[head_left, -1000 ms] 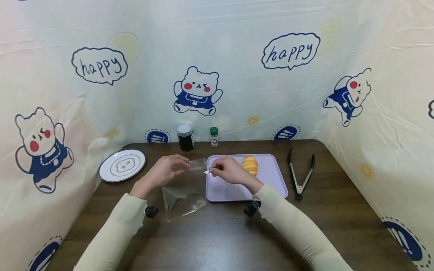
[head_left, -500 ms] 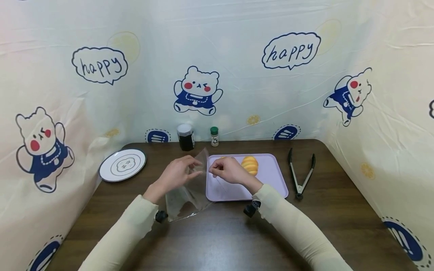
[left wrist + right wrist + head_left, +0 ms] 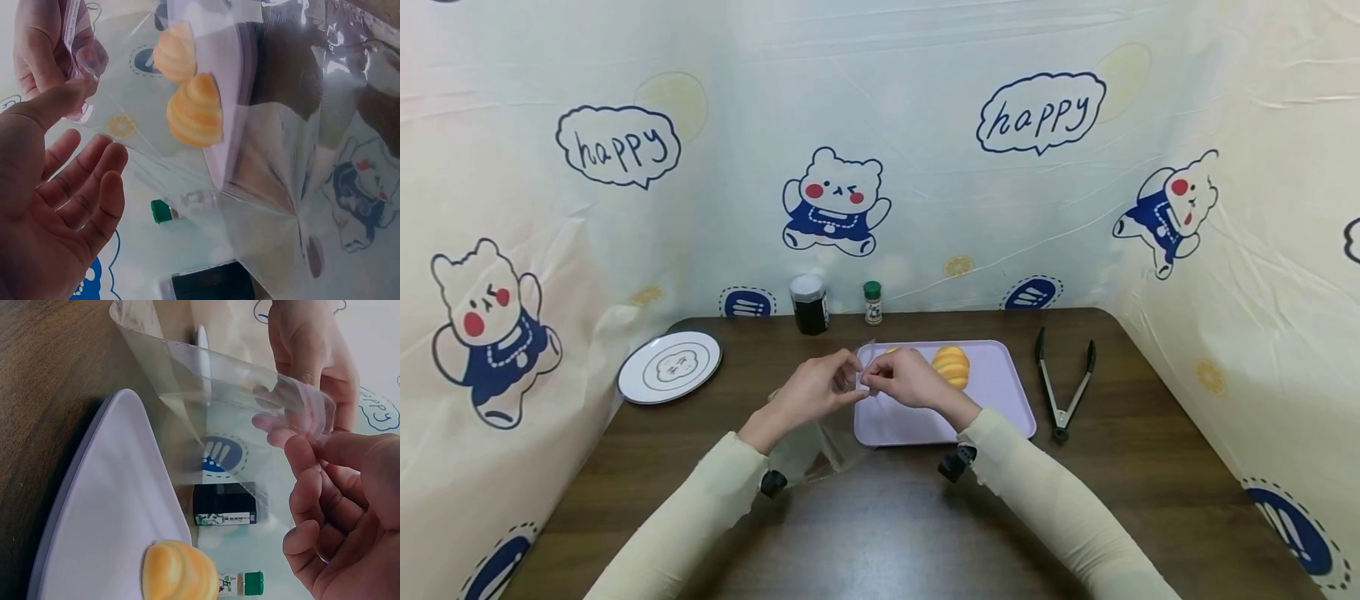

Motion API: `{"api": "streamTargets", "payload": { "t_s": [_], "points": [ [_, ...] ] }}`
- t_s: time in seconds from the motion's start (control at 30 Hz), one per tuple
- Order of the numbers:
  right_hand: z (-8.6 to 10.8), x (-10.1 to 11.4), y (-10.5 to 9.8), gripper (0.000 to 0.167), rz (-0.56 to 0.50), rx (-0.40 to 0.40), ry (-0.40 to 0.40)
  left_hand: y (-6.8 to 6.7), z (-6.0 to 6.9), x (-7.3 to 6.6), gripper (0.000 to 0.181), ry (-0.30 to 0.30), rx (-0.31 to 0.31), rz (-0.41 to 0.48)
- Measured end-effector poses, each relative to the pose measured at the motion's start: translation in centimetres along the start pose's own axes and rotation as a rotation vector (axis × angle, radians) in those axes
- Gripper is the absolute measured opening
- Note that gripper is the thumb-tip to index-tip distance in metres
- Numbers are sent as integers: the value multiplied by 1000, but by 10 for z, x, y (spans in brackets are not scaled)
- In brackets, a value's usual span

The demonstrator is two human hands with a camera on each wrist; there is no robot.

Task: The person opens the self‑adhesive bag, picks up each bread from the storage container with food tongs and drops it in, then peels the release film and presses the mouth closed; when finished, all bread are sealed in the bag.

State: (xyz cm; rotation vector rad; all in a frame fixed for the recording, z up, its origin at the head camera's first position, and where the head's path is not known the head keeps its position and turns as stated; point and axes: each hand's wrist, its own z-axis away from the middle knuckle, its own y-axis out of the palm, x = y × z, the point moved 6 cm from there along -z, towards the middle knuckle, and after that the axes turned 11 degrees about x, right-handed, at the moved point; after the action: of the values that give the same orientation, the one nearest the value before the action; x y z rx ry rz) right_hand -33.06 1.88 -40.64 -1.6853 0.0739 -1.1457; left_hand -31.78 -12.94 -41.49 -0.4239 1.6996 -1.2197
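Observation:
A clear plastic bag (image 3: 187, 362) hangs between my hands, a strip along its edge near the fingertips. My right hand (image 3: 912, 379) pinches that edge between thumb and index finger, as the right wrist view shows. Close beside it, my left hand (image 3: 812, 387) has its thumb at the strip and its other fingers loosely spread, apart from the thumb; whether the thumb touches the film is hard to tell. Behind the hands lies a lilac tray (image 3: 992, 408) with two striped bread rolls (image 3: 195, 109), one mostly hidden by my right hand in the head view.
A white plate (image 3: 670, 367) rests at the table's left edge. Black-and-metal tongs (image 3: 1062, 408) lie spread to the right of the tray. A dark jar with a pale lid (image 3: 810, 307) and a small green-capped shaker (image 3: 872, 303) stand at the back edge.
My left hand has moved right until it meets the right hand at the bag's edge. The bag has swung and folded towards the tray. My right hand stays almost still.

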Motion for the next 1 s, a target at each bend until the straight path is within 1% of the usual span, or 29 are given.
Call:
{"api": "streamTargets", "payload": {
  "t_s": [0.1, 0.3, 0.4, 0.5, 0.6, 0.7, 0.77, 0.87, 0.93, 1.0],
  "points": [
    [1, -3, 0, 21, 12, -2, 16, -1, 1, -3, 33, 14, -3, -12],
    [1, -7, -2, 17, 6, -33, 39, -7, 3, -10, 24, -6, -24, -31],
    [1, -9, -2, 16, 4, -44, 46, -10, 3, -14, 17, -8, -44, -64],
    [1, -11, -2, 16, 11, -48, 52, -13, 4, -17, 15, -28, -63, -103],
    [1, -12, -2, 15, 22, -51, 64, -15, 4, -20, 19, -59, -73, -140],
    [2, -14, -2, 14, 22, -50, 75, -16, 4, -21, 21, -107, -87, -156],
    [2, -14, -1, 14, 20, -49, 77, -16, 3, -20, 22, -155, -91, -167],
    [2, -15, -2, 14, 16, -48, 75, -15, 3, -19, 30, -224, -78, -181],
    [1, -16, -2, 14, 17, -51, 72, -15, 3, -20, 36, -247, -63, -197],
    [1, -17, -2, 14, 18, -55, 71, -14, 3, -21, 38, -243, -51, -218]
  ]
}}
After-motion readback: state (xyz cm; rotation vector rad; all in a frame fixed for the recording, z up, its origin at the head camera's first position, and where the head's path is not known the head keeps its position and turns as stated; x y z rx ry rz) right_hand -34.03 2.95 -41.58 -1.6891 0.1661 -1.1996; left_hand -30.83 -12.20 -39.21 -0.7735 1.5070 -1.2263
